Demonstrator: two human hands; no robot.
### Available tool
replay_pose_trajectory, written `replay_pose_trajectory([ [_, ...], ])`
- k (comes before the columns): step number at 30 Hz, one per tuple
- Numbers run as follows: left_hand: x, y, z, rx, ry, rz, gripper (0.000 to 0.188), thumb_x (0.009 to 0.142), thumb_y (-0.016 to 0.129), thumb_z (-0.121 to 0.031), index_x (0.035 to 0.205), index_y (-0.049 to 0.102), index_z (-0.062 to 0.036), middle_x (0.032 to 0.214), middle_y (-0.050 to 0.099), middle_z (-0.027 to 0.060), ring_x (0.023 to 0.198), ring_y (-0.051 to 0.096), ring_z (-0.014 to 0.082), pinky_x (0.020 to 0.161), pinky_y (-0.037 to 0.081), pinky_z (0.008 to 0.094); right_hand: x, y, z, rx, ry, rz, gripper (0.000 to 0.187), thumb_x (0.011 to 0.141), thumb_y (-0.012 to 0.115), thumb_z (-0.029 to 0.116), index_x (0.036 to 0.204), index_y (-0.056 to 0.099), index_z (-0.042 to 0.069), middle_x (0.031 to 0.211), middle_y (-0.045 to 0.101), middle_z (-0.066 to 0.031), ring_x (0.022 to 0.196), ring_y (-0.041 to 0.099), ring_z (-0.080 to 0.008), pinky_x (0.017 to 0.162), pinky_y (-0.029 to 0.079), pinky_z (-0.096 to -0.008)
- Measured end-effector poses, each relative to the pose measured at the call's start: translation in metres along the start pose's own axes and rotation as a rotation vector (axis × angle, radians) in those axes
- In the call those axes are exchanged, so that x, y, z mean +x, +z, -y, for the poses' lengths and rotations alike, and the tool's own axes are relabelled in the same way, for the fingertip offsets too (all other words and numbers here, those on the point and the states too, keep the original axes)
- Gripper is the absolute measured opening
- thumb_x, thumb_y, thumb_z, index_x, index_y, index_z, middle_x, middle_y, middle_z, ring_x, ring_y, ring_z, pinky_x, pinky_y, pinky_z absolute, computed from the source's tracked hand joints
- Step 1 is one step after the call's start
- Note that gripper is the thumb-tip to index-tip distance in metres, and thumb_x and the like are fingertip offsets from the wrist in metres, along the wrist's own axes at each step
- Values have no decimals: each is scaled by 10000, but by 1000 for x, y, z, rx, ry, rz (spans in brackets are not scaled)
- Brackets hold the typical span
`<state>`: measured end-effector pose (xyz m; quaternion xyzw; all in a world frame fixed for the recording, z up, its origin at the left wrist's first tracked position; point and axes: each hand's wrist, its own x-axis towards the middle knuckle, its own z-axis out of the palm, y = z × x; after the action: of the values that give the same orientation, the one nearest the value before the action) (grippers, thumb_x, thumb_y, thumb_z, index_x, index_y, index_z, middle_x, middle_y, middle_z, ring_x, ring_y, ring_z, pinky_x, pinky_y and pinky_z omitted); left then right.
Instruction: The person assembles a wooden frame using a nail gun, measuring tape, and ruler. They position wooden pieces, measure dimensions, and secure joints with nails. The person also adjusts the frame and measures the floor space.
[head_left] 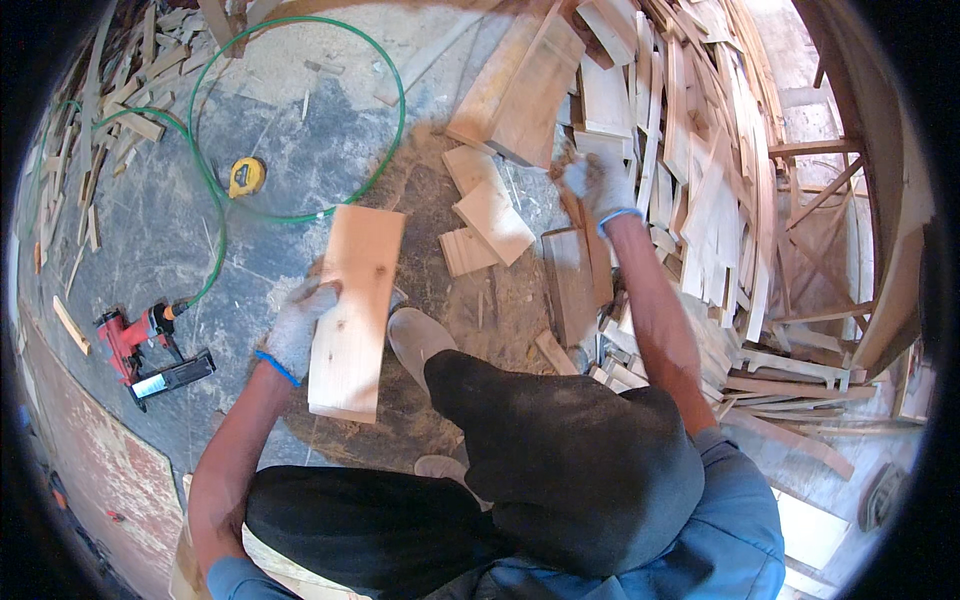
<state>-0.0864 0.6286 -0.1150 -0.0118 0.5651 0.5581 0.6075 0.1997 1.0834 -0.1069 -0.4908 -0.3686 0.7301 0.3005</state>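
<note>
Right now, from my distant seat, I have the left hand [305, 312] in whitish glove and blue wristband, clasping a pale board [355, 325] by its long left edge, thumb over the upper face. That board stands lengthwise before the person's knees, just left of a shoe [415, 340], dark knots showing in its grain. My view of the right hand [598, 187] is poorer: it reaches out beside the heap of planks [690, 190] (blur smears its fingers, so I cannot tell whether they are spread or pinching anything). Near it I find some wide boards [535, 95], and below it a darker brown board [568, 285]. Three short blocks [495, 222] lie between the two hands. Over on the left I see a red nail gun [150, 350], joined to a green hose [402, 108], and a yellow tape measure [247, 177].
</note>
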Motion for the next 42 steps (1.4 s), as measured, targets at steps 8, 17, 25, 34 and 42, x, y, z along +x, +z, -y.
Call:
replay_pose_trajectory([
  [8, -1, -22, -5, -202, 37, -136, 416, 974, 666, -169, 1346, 572, -8, 1189, 695, 104, 1018, 708, 218, 903, 586, 371, 54, 28, 47, 286, -29, -230, 282, 959, 651, 347, 1033, 602, 79, 1030, 637, -112, 981, 643, -300, 842, 587, -443],
  [17, 56, -45, 31, 582, 247, -336, 359, 857, 710, -314, 1080, 732, -33, 982, 741, 166, 885, 722, 273, 808, 564, 418, 140, 8, 57, -3, 112, 44, 263, 958, 656, 353, 1002, 604, 99, 967, 633, -94, 887, 629, -278, 750, 568, -417],
  [25, 45, -75, 50, 572, 51, -527, 436, 723, 743, -354, 1006, 772, -24, 956, 750, 224, 904, 729, 366, 809, 560, 451, 170, 76, 56, -173, 84, 52, 250, 957, 661, 359, 974, 605, 117, 911, 629, -78, 804, 616, -258, 667, 552, -395],
  [34, 71, -101, 46, 864, 349, -368, 419, 883, 693, -402, 1139, 749, -75, 1087, 747, 152, 978, 701, 298, 905, 542, 414, 167, 80, 96, -103, 80, 106, 237, 956, 666, 366, 943, 607, 137, 848, 624, -60, 711, 603, -235, 575, 534, -369],
  [42, 29, -107, 44, 599, 195, -314, 489, 968, 673, -407, 1252, 687, -9, 1142, 715, 82, 1012, 642, 164, 889, 507, 323, 107, 122, 88, -43, -29, 12, 280, 974, 632, 420, 929, 624, 144, 747, 616, -46, 606, 594, -217, 483, 513, -355],
])
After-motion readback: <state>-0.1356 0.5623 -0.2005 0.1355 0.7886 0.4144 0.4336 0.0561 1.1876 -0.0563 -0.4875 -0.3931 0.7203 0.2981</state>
